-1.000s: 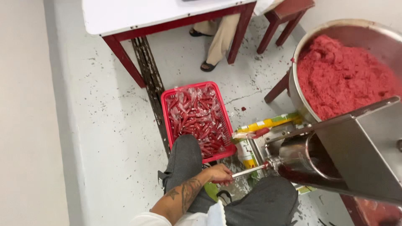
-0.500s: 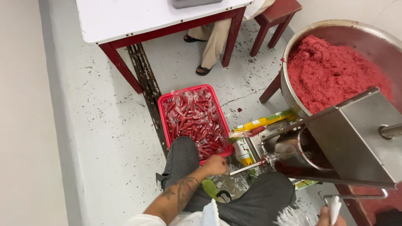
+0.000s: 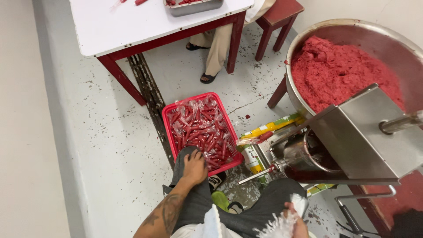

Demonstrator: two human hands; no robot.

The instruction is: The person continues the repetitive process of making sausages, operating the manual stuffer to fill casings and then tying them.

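My left hand (image 3: 194, 167) lies flat on my left knee, holding nothing, its fingers touching the near rim of a red plastic basket (image 3: 166, 115). The basket is full of clear plastic tubes of red paste (image 3: 201, 128). My right hand (image 3: 298, 223) sits at the bottom edge, closed on a bundle of empty clear plastic sleeves (image 3: 278, 225). A thin steel nozzle (image 3: 255, 175) sticks out of the steel filling machine (image 3: 374, 139) toward my knees, with nothing on it. One filled tube (image 3: 254, 140) lies on yellow cardboard beside the machine.
A large steel bowl (image 3: 352, 24) heaped with red minced paste (image 3: 339, 70) stands behind the machine. Farther off are a white table with red legs (image 3: 132, 26), a steel tray (image 3: 194, 6), a red stool (image 3: 282, 13) and another person's legs (image 3: 216, 48). A floor drain (image 3: 147, 88) runs to the basket.
My left hand has left the nozzle and moved back to my knee by the basket. My right hand with the sleeves has come into view at the bottom.
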